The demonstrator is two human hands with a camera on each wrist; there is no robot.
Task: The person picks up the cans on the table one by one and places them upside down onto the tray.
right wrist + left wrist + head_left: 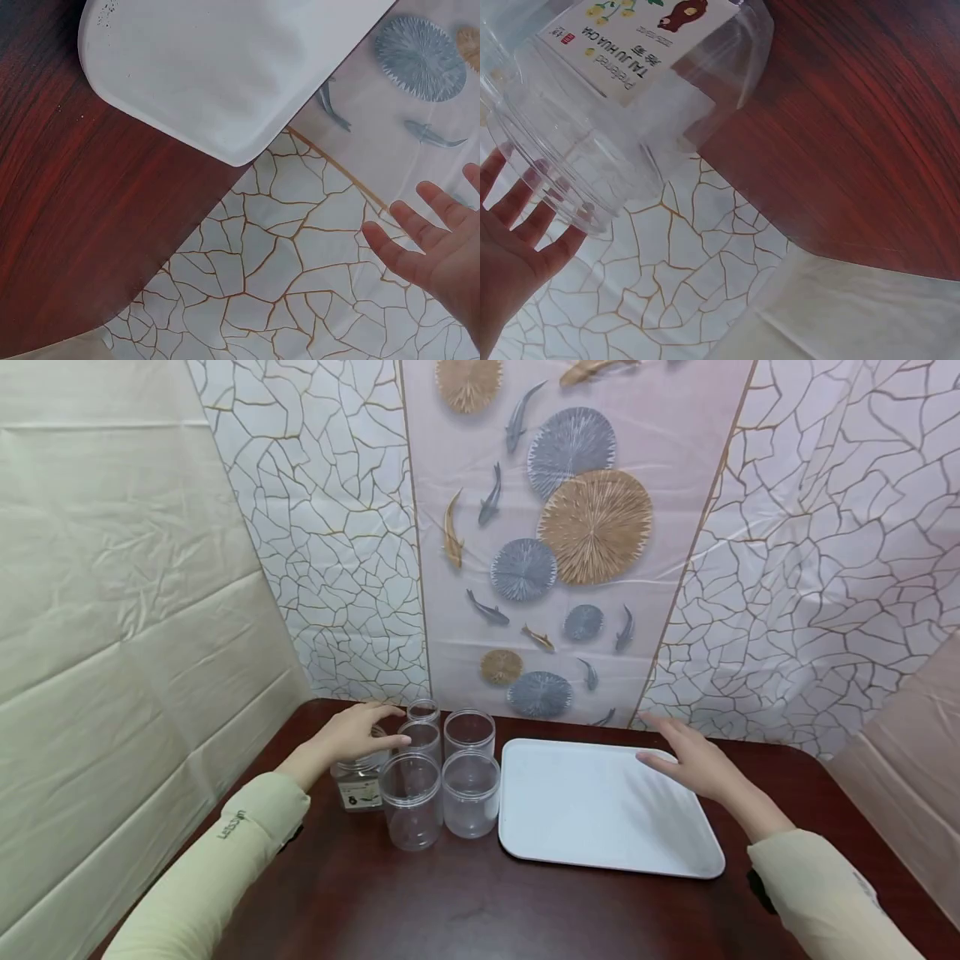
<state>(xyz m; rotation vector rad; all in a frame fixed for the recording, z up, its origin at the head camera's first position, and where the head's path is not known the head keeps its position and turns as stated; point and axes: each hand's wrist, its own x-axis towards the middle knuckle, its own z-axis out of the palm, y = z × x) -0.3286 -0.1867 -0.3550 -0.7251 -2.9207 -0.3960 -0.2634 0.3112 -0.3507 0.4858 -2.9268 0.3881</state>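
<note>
My left hand (358, 735) hovers over a clear jar with a printed label (362, 792), its thumb and fingers spread apart. In the left wrist view the fingertips overlap the rim of that labelled jar (592, 150). Right beside it, several lidless clear jars (411, 806) stand upright in a close group, one of them a front right jar (471, 810). My right hand (693, 760) is held above the right part of a white tray (592, 810), fingers extended and nothing in it. The right wrist view shows its fingers (409, 259) spread beyond the tray's corner.
The dark red-brown table (465, 902) runs back to a patterned wall covering (345, 527) with fish and round motifs. Cream cloth (135, 610) hangs at the left side, and more cloth (907, 718) at the right.
</note>
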